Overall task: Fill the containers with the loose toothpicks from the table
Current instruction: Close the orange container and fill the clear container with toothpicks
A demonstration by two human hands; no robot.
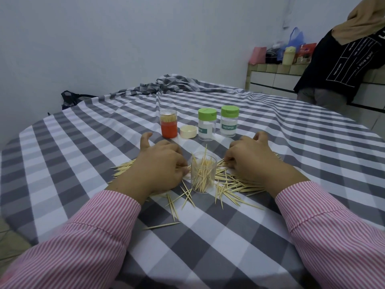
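Observation:
A clear open container stands upright in the middle of the table, partly filled with toothpicks pointing up. Loose toothpicks lie scattered around its base, left, right and in front. My left hand rests on the pile just left of the container, fingers curled and pinching toothpicks. My right hand is on the pile to the right, fingers curled down onto toothpicks. Farther back stand an orange container full of toothpicks, a cream lid and two green-capped containers.
A grey and white checked cloth covers the round table and bunches up at the far edge. Another person stands at the back right beside a tiled counter with bags and jars. A dark bag sits beyond the table's left rear edge.

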